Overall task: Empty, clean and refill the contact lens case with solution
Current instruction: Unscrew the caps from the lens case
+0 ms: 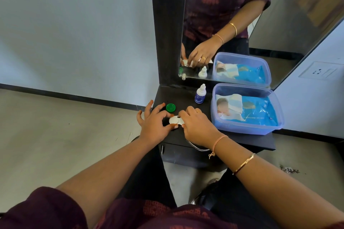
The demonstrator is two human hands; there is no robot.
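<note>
2 hands are sharing the white lens case (176,120) in the head view. We are pinching its left end between the thumb and forefinger of our left hand (154,122), the other fingers spread, while our right hand (197,126) is curling over its right end and hiding it. The case is sitting low at the front of the dark shelf (186,96). 1 green cap (170,107) is lying loose just behind it, and the solution bottle (200,95) is standing upright further back, beside a translucent plastic box (247,130) holding a blue wipes pack.
</note>
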